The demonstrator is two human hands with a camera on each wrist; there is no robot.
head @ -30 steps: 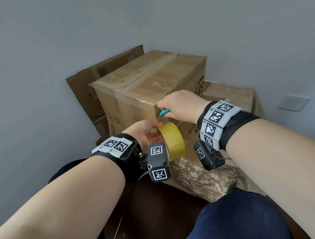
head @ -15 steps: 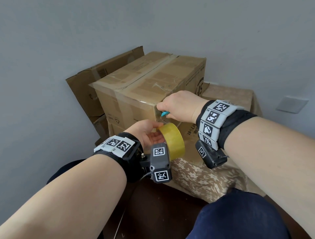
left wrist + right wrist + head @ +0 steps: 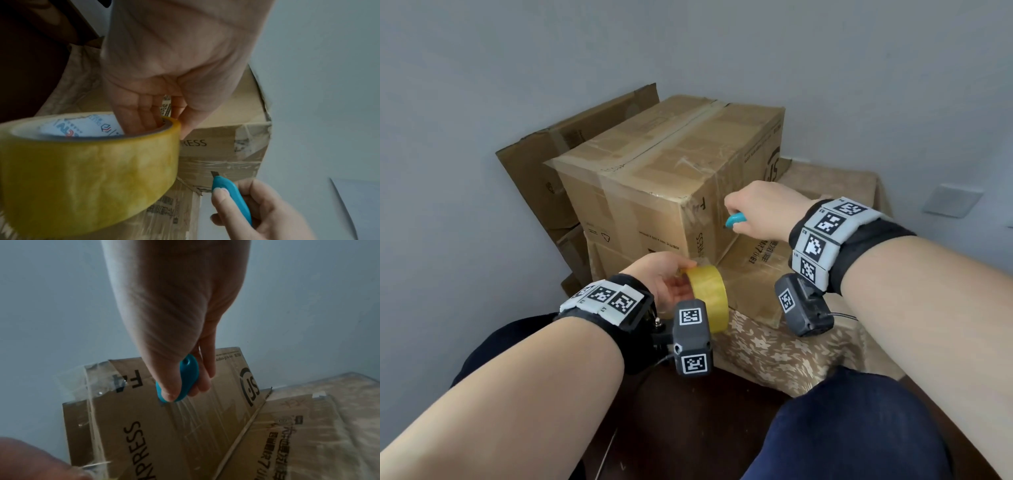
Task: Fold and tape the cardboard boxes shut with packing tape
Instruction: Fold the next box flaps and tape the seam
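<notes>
A closed cardboard box point(image 3: 671, 164), with clear tape along its top seam and near corner, sits on a flatter box point(image 3: 753, 274). My left hand point(image 3: 671, 281) grips a yellow roll of packing tape point(image 3: 709, 294) below the box's near corner, fingers inside the core point(image 3: 141, 120). My right hand point(image 3: 760, 209) holds a small blue cutter point(image 3: 734, 219) against the box's right side face. In the left wrist view the cutter point(image 3: 232, 194) has its short blade out, touching the taped cardboard. In the right wrist view the cutter point(image 3: 180, 382) sits against the taped box face point(image 3: 205, 418).
A flattened cardboard sheet point(image 3: 571, 150) leans on the grey wall behind the boxes. The boxes rest on a table with a beige floral cloth point(image 3: 784, 353). My knees in dark trousers point(image 3: 859, 428) are close to the table's front edge. A wall plate point(image 3: 952, 200) is at right.
My right hand with the cutter has moved right and up, away from the roll and onto the box's side face. My left hand with the roll has stayed low near the corner.
</notes>
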